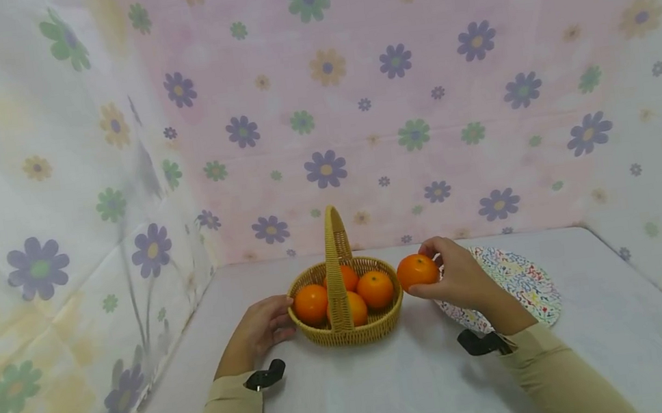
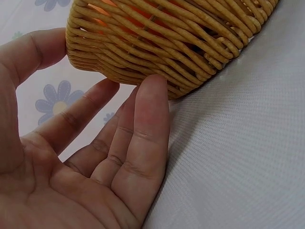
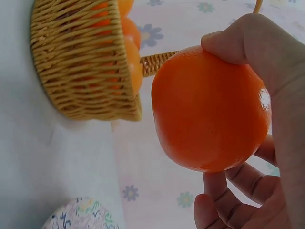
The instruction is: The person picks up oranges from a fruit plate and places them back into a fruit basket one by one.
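A wicker basket [image 1: 350,336] with a tall arched handle stands on the white cloth. Several oranges [image 1: 375,289] lie in it. At the basket's left end my left hand [image 1: 261,325] touches the outside of the weave, and the left wrist view shows its fingertips [image 2: 152,90] against the basket [image 2: 157,52] with the fingers fairly straight. My right hand [image 1: 460,277] holds another orange [image 1: 417,272] between thumb and fingers, just right of the basket rim and above the cloth. Close up, this orange [image 3: 209,112] is smooth and shiny.
A round, flat mat or plate [image 1: 523,283] with multicoloured speckles lies right of the basket, partly behind my right hand and wrist. Flowered cloth [image 1: 371,126] hangs behind and at both sides of the table [image 1: 366,395]. Black wrist mounts [image 1: 266,375] stick out from both sleeves.
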A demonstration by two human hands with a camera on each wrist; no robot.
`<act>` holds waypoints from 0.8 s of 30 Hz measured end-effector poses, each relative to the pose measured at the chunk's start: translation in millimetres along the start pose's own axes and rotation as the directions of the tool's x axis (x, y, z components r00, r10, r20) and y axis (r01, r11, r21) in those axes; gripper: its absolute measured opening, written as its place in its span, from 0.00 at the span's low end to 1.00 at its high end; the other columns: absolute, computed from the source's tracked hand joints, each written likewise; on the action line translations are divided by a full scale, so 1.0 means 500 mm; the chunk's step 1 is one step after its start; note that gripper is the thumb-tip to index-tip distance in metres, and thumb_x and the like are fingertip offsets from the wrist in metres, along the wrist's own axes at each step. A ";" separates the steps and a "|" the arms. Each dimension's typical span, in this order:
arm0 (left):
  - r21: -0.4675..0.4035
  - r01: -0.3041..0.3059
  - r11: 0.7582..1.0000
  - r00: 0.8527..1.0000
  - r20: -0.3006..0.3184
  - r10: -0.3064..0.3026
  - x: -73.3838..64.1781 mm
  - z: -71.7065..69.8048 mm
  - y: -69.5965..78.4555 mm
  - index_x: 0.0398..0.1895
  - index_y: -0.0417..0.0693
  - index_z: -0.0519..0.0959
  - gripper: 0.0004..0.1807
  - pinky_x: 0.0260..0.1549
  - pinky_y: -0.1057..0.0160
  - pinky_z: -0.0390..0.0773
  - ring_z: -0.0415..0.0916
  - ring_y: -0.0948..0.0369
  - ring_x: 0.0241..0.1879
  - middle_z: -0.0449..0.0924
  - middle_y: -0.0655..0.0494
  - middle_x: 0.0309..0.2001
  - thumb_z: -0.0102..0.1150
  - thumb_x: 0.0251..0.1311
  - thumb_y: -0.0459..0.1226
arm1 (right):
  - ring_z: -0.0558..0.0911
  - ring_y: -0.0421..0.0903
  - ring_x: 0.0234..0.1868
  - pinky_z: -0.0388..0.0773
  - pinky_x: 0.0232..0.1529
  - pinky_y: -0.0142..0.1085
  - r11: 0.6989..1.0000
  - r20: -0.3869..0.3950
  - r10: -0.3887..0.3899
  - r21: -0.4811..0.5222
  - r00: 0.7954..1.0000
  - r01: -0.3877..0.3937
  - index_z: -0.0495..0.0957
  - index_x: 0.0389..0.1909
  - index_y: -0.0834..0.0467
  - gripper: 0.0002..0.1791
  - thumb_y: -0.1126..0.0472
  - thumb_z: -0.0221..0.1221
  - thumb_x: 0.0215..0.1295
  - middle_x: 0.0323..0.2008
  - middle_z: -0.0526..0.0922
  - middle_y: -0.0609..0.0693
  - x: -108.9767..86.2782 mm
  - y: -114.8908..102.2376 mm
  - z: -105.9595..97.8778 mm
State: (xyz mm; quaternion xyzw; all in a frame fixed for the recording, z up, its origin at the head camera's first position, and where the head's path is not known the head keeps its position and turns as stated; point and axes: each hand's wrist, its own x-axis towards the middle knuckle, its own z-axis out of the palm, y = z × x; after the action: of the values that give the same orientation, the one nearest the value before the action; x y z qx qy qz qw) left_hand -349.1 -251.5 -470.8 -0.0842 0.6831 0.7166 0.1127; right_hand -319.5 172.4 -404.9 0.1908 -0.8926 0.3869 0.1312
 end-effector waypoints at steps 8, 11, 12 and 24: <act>-0.008 -0.005 1.000 1.000 0.014 0.005 0.001 -0.001 0.002 0.50 0.46 0.83 0.14 0.37 0.59 0.87 0.84 0.60 0.39 0.86 0.57 0.39 0.65 0.66 0.42 | 0.81 0.50 0.50 0.86 0.46 0.42 1.000 0.052 0.013 0.026 0.999 -0.014 0.76 0.55 0.48 0.37 0.37 0.78 0.48 0.52 0.81 0.46 0.014 -0.033 0.021; -0.007 -0.012 1.000 0.999 0.031 0.012 0.001 -0.002 0.001 0.49 0.47 0.83 0.12 0.38 0.60 0.87 0.84 0.61 0.39 0.86 0.58 0.39 0.65 0.67 0.42 | 0.82 0.50 0.51 0.86 0.45 0.43 1.000 0.053 0.002 0.011 0.999 -0.003 0.77 0.57 0.49 0.37 0.38 0.78 0.48 0.53 0.81 0.46 0.015 -0.040 0.032; -0.012 -0.009 1.000 1.000 0.028 0.009 0.001 -0.002 0.001 0.48 0.47 0.83 0.12 0.38 0.60 0.87 0.84 0.61 0.39 0.87 0.58 0.39 0.65 0.66 0.42 | 0.82 0.50 0.51 0.86 0.46 0.43 1.000 0.051 0.000 0.006 0.999 -0.001 0.77 0.57 0.49 0.37 0.38 0.78 0.49 0.54 0.81 0.45 0.015 -0.042 0.035; -0.032 0.001 1.000 1.000 0.021 0.000 0.001 -0.001 0.001 0.49 0.45 0.83 0.14 0.37 0.59 0.87 0.85 0.60 0.38 0.86 0.55 0.40 0.66 0.65 0.42 | 0.81 0.48 0.52 0.85 0.50 0.45 0.999 0.039 -0.002 0.045 0.999 0.000 0.79 0.61 0.46 0.37 0.35 0.76 0.51 0.55 0.82 0.42 0.002 -0.064 0.070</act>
State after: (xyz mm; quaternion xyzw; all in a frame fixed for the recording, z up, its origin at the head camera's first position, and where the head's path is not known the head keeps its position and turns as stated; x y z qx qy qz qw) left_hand -349.9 -252.1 -470.5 -0.0785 0.6704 0.7282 0.1189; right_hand -309.5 126.2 -407.4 0.2018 -0.8859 0.4029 0.1098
